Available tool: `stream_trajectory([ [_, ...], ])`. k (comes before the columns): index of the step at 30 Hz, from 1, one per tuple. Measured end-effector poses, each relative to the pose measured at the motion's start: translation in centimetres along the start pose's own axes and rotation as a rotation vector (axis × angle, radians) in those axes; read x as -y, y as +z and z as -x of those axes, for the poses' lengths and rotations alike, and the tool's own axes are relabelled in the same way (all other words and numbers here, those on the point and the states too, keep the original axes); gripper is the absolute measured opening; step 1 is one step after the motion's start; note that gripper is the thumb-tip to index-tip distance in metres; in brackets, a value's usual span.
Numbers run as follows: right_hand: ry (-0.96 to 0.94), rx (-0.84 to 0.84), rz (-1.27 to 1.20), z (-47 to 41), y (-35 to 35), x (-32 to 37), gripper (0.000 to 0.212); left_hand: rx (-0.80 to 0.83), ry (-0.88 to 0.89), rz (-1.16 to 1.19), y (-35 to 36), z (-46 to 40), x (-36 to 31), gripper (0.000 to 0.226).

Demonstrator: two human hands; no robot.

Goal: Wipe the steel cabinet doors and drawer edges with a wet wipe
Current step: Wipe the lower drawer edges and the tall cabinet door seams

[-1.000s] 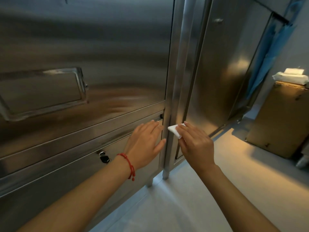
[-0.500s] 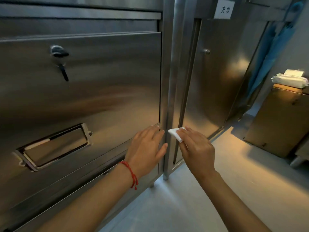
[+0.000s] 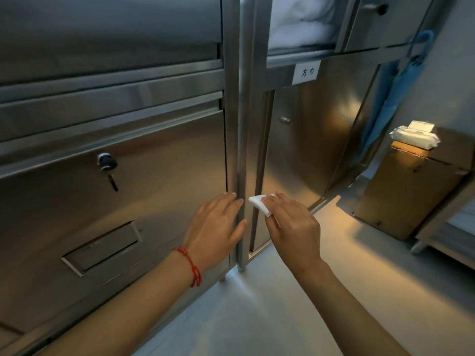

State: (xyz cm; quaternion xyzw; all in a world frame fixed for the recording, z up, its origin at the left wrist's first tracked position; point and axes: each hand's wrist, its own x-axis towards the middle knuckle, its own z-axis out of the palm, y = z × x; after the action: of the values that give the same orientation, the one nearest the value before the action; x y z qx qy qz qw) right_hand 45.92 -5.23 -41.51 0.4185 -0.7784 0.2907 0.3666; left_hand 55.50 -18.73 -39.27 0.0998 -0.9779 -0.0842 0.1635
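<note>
A steel drawer front with a keyed lock and a recessed handle fills the left. My left hand, a red string on its wrist, lies flat with fingers spread on the drawer's right edge. A vertical steel post divides it from a steel cabinet door on the right. My right hand pinches a folded white wet wipe, which touches the post's frame low down.
A white label sits above the right door, with folded white cloth on the shelf above. A pack of wipes rests on a cardboard box at the right. Blue plastic hangs beside it. Pale floor lies below.
The view has tilted upward, bringing the lock, label and upper shelf into sight. Both hands have risen along the post with the wipe still held.
</note>
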Motion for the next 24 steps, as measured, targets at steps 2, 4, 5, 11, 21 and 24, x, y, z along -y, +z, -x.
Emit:
stream_trajectory([
  [2,-0.002,0.004,0.001,-1.5,-2.1,-0.2,0.038,0.002,-0.005,0.015,-1.6,-0.6,-1.2,0.049],
  [4,0.007,0.010,0.000,-3.0,-4.5,-0.7,0.038,-0.004,-0.001,0.040,-3.6,-1.4,-2.5,0.049],
  [5,0.010,0.014,0.004,-3.8,-5.7,-0.9,0.038,-0.008,0.004,0.051,-4.6,-1.7,-3.1,0.049],
  [11,-0.028,0.018,0.038,-7.9,-12.1,-1.5,0.039,-0.054,0.027,0.075,-10.6,-3.6,-6.8,0.049],
  [21,-0.001,-0.085,0.091,-14.7,-21.1,-2.6,0.042,-0.132,0.126,0.079,-20.3,-8.0,-12.8,0.049],
  [24,-0.020,-0.118,0.119,-16.9,-23.8,-3.2,0.044,-0.160,0.149,0.058,-22.3,-9.3,-14.5,0.050],
])
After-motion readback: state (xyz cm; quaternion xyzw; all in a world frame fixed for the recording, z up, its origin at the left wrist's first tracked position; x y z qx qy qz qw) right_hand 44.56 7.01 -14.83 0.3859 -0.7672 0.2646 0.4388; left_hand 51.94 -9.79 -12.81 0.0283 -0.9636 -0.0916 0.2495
